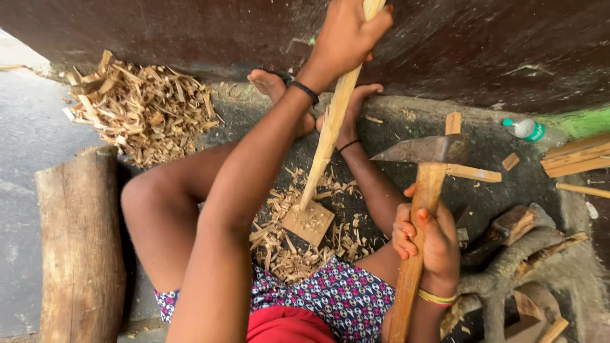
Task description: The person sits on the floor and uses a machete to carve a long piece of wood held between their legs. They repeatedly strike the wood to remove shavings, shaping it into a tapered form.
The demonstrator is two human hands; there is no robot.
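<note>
- Left hand (346, 38) is wrapped tight round the top of the pale wooden stick (330, 127), standing it tilted with its tip on the small wooden block (309, 221) on the floor.
- Right hand (429, 238) grips the adze (422, 190) by its handle, blade raised beside the stick.
- Looks like mid-shaving; the next stroke wants a glancing, controlled cut clear of the bare feet.
- Chips (143, 105) lie heaped nearby.

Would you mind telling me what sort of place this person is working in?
Probably an informal outdoor woodworking spot on the ground: a heap of pale wood shavings, a thick brown log, and a wooden-handled adze in the right hand.
</note>
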